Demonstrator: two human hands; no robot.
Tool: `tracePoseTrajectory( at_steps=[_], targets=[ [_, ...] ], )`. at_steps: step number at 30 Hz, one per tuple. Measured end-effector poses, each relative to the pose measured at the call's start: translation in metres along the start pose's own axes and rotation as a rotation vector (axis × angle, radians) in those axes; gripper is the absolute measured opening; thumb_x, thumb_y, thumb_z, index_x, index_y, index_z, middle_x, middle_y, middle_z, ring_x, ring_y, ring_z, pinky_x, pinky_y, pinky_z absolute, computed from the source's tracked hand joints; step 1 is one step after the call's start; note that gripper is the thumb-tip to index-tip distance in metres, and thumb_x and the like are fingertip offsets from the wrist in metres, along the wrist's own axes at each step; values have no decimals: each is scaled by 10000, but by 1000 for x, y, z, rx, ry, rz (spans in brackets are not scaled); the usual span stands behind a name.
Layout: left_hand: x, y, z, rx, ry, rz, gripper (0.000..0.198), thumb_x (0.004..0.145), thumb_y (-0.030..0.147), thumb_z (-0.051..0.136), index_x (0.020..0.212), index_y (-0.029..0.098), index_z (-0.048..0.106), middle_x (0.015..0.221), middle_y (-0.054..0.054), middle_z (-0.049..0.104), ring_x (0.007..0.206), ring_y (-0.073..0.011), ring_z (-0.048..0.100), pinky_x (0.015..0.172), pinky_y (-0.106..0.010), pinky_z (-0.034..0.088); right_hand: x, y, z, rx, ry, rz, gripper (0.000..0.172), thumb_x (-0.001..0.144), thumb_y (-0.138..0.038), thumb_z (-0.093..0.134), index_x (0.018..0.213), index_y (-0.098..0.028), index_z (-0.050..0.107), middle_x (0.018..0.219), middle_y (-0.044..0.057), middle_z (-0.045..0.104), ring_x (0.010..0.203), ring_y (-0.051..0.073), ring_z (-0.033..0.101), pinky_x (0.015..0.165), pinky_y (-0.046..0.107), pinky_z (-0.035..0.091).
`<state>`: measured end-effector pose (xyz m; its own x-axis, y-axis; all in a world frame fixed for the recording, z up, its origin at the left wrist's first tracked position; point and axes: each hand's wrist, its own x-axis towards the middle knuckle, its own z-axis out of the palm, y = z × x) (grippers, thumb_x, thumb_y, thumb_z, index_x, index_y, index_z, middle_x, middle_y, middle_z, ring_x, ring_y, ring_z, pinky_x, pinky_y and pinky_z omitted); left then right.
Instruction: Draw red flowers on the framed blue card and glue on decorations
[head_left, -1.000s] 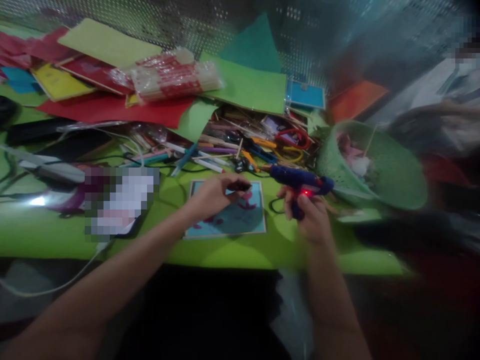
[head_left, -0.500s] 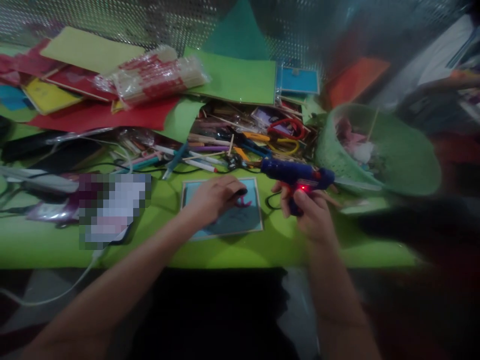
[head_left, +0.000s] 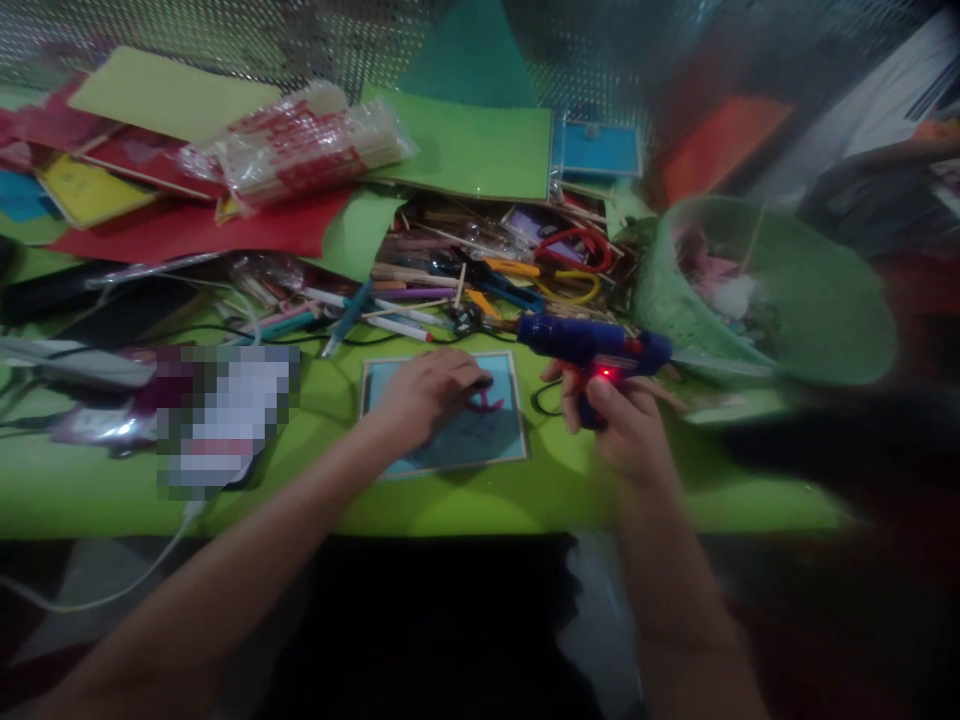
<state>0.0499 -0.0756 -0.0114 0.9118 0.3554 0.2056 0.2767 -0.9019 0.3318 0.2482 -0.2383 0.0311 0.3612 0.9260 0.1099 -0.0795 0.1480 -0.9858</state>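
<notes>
In my right hand [head_left: 626, 420] is a blue hot glue gun [head_left: 585, 343], held level with its nozzle to the left. A small red light glows on its side. My left hand [head_left: 435, 395] is over a light-blue card [head_left: 484, 440] with a thin pale wooden border, flat on the green table. Its fingers are closed together at a small pink curled piece [head_left: 486, 404], which shows beyond the fingertips on the card. Dark marks show on the card below it, too blurred to read. The glue gun is to the right of the card, apart from it.
Behind the card lie pens, sticks and scissors [head_left: 581, 250] in a heap. A green basket [head_left: 825, 300] with scraps stands at the right. Wrapped sticks [head_left: 300, 150] rest on coloured sheets. A phone [head_left: 232, 420] on a white cable lies left. A person's sleeve [head_left: 892, 100] shows at upper right.
The view has shifted slightly. My left fingers sit a little lower and flatter at the pink piece. The right hand keeps the glue gun in nearly the same place.
</notes>
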Motion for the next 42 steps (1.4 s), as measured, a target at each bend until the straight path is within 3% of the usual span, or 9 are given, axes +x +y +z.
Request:
tracePoseTrajectory(
  at_steps=[7,11,14,18,23,28,32,42],
  targets=[
    [3,2,1,62,-8,-15,220,1038,301,551,1065,226,756,1049,-51,768,987,-243,682,870,-371,492,0,1,-2,-13,-11,-15,325,920,-516,730,835,-204,750,623,-1,621,564,141,536,606,304,461],
    [3,1,6,84,24,-28,188,1027,293,579,1009,235,757,1009,-49,768,964,-238,681,859,-373,475,1,1,-2,-1,-6,-16,308,917,-505,735,875,-201,755,755,24,687,556,130,550,575,300,447],
    [-1,1,7,68,41,-13,192,1019,279,598,1110,252,765,1086,-48,782,1036,-247,687,901,-385,480,2,1,-1,2,-7,-10,316,911,-505,742,856,-194,752,794,32,701,549,121,552,573,298,454],
    [-10,2,1,45,80,-31,369,1030,257,565,1383,236,672,1224,-72,782,1143,-261,692,1000,-414,488,2,0,-1,1,22,-23,313,910,-495,744,837,-191,752,761,25,686,547,121,550,566,294,454],
    [-17,-1,-13,38,147,-121,347,1042,285,517,1314,250,730,1302,-81,762,1240,-307,665,1075,-494,474,4,-1,-1,-3,51,-12,355,862,-546,774,847,-192,747,892,49,731,509,103,546,528,298,434],
    [-17,-2,-18,-26,46,-33,296,1030,276,554,1224,212,769,1282,-67,776,1217,-278,682,1097,-457,483,5,-2,-3,-26,54,-2,398,851,-585,767,839,-189,739,928,61,732,506,103,541,522,308,435],
    [-14,0,-15,-53,-12,14,326,1056,279,515,1278,196,738,1301,-78,767,1198,-272,693,1087,-444,488,4,-3,-2,-16,55,-16,366,870,-558,762,855,-192,745,946,60,727,518,106,551,525,310,437],
    [-14,9,-14,-21,-13,-3,294,1045,263,537,1246,215,746,1253,-62,785,1149,-294,699,1027,-473,474,4,-2,-2,-22,48,-9,378,859,-573,767,865,-196,748,946,59,725,513,104,544,516,309,435]
  ],
)
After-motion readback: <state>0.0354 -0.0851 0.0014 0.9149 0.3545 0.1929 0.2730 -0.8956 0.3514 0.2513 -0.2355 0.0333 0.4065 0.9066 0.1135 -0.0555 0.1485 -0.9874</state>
